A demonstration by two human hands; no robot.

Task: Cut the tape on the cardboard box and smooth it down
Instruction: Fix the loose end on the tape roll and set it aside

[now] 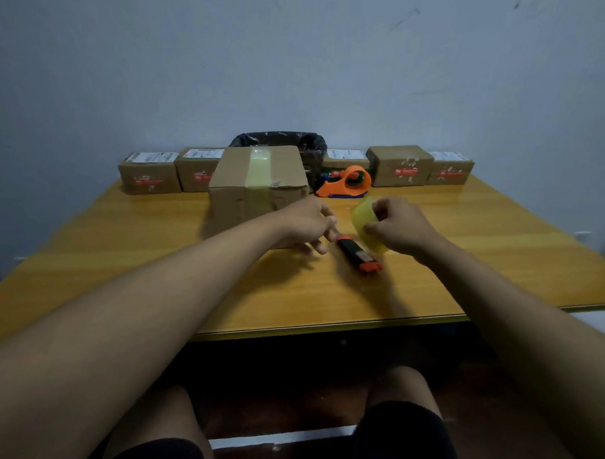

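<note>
Counter (155, 272): yellow-brown wood top, glossy, set against a pale wall.

Cardboard box (261, 190): largest carton, standing at centre of the counter, a strip of clear yellowish tape (258, 174) running over its top and down the near face. One top edge looks torn.

Bin (311, 143): lined with a black bag, directly behind the box, partly hidden by it.

Small parcels: two to the left (150, 176), three to the right (401, 165), in a row along the far edge, each labelled.

Tape dispenser (345, 184): orange, resting just right of the box, in front of the right-hand parcels.

Roll of tape (366, 221): yellowish, translucent, held just above or on the counter, right of the box.

Right hand (402, 227): fingers clasped around the roll from its right side.

Left hand (310, 224): at the box's lower right corner, fingers curled; blurred, so whether they pinch the tape end I cannot tell.

Utility knife (358, 253): black with orange ends, lying on the counter between the two hands, untouched by the right hand.
</note>
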